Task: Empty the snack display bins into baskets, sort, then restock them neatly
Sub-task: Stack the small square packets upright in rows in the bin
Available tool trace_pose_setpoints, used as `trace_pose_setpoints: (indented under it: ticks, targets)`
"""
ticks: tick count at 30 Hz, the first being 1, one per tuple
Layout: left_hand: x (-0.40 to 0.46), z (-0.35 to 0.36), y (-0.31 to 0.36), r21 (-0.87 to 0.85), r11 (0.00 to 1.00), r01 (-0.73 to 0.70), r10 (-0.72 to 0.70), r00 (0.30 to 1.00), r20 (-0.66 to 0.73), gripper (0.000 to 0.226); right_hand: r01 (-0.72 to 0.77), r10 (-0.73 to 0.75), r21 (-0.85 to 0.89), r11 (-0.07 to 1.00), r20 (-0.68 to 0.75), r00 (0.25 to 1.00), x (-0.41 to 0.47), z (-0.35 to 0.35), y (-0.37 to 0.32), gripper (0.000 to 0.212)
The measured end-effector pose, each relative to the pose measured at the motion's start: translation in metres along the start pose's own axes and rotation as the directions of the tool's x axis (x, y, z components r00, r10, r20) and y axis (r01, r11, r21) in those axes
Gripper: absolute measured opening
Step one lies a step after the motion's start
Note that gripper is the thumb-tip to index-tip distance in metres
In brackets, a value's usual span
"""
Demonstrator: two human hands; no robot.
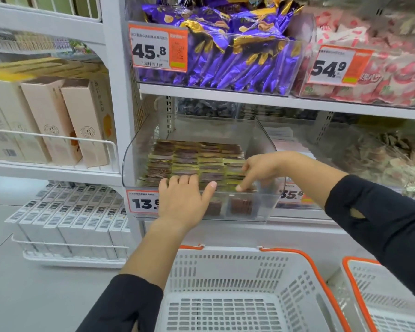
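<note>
Clear glossy plastic bin (139,164), shiny foil packets (194,161), matt white perforated plastic basket (225,271)

Bright, even overhead light; soft shadows. Glare on clear bin (139,149). Wide-angle bowing, motion blur at right edge.

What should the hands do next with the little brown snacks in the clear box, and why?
Probably tidy the front row. The brown-and-gold packets already lie in neat rows in the clear bin, and the white basket below looks empty. The left hand rests on the front edge while the right hand touches packets near the front right, so nudging those straight seems the likely small move.
</note>
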State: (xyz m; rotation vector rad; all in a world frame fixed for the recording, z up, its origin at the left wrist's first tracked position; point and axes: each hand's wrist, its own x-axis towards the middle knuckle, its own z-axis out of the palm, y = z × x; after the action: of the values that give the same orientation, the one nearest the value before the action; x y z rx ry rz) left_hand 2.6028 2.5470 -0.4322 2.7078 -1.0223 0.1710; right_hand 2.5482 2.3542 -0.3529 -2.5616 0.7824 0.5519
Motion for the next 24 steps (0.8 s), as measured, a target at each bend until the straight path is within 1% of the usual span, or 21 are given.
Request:
trace_pose_setpoints:
  ticks: [2, 4, 6, 8, 9, 11, 12, 13, 14, 16, 17, 19, 22, 24]
  targets:
    - [0.000, 0.001, 0.000, 0.003, 1.000, -0.003, 0.003, 1.000, -0.010, 0.064, -0.035, 0.036, 0.095, 0.995, -0.011, 0.999, -0.003, 0.001, 0.000, 0.075]
    - [0.000, 0.001, 0.000, 0.005, 1.000, -0.004, 0.004, 1.000, -0.014, 0.064, -0.094, 0.092, 0.145, 0.985, 0.020, 0.996, -0.004, 0.010, 0.000, 0.077]
    - [-0.001, 0.001, 0.000, 0.012, 1.000, -0.003, 0.003, 1.000, -0.012, 0.064, -0.119, 0.111, 0.154, 0.981, 0.059, 0.992, -0.002, 0.024, 0.000, 0.071]
    - [-0.001, 0.001, -0.001, 0.015, 1.000, -0.003, 0.003, 1.000, -0.010, 0.064, -0.120, 0.119, 0.163, 0.979, 0.020, 0.993, -0.001, 0.034, -0.001, 0.067]
    - [-0.002, 0.002, -0.001, 0.014, 1.000, -0.005, 0.005, 1.000, -0.013, 0.064, -0.125, 0.126, 0.221, 0.967, 0.009, 0.992, 0.000, 0.036, -0.001, 0.067]
    - [-0.001, 0.002, -0.001, 0.018, 1.000, -0.009, 0.010, 1.000, -0.020, 0.064, -0.134, 0.141, 0.398, 0.908, 0.011, 0.990, -0.003, 0.036, 0.000, 0.067]
    - [0.000, 0.003, -0.001, 0.024, 1.000, -0.010, 0.010, 1.000, -0.020, 0.064, -0.137, 0.144, 0.453, 0.881, 0.019, 0.989, -0.006, 0.035, 0.001, 0.068]
    - [0.000, 0.003, -0.001, 0.030, 0.999, -0.011, 0.012, 1.000, -0.022, 0.064, -0.137, 0.146, 0.462, 0.876, 0.016, 0.989, -0.008, 0.034, 0.001, 0.067]
    - [0.000, 0.003, -0.001, 0.033, 0.999, -0.012, 0.013, 1.000, -0.025, 0.064, -0.128, 0.146, 0.423, 0.897, -0.012, 0.989, -0.006, 0.034, 0.001, 0.066]
    - [0.000, 0.003, -0.001, 0.027, 1.000, -0.014, 0.014, 1.000, -0.025, 0.064, -0.104, 0.143, 0.330, 0.938, -0.096, 0.985, 0.000, 0.033, 0.001, 0.064]
    - [0.000, 0.003, -0.002, 0.020, 1.000, -0.017, 0.017, 1.000, -0.023, 0.063, -0.093, 0.143, 0.338, 0.937, -0.126, 0.982, 0.004, 0.033, 0.001, 0.064]
    - [-0.001, 0.004, -0.003, 0.006, 0.999, -0.032, 0.033, 0.999, -0.030, 0.062, -0.087, 0.169, 0.451, 0.888, -0.146, 0.975, 0.017, 0.036, 0.000, 0.064]
    - [-0.001, 0.006, -0.004, 0.008, 0.999, -0.049, 0.049, 0.998, -0.039, 0.061, -0.092, 0.225, 0.653, 0.752, -0.124, 0.966, 0.038, 0.041, 0.000, 0.069]
    - [0.000, 0.007, -0.004, 0.019, 0.998, -0.055, 0.055, 0.997, -0.045, 0.060, -0.093, 0.237, 0.726, 0.682, -0.099, 0.967, 0.045, 0.041, 0.005, 0.070]
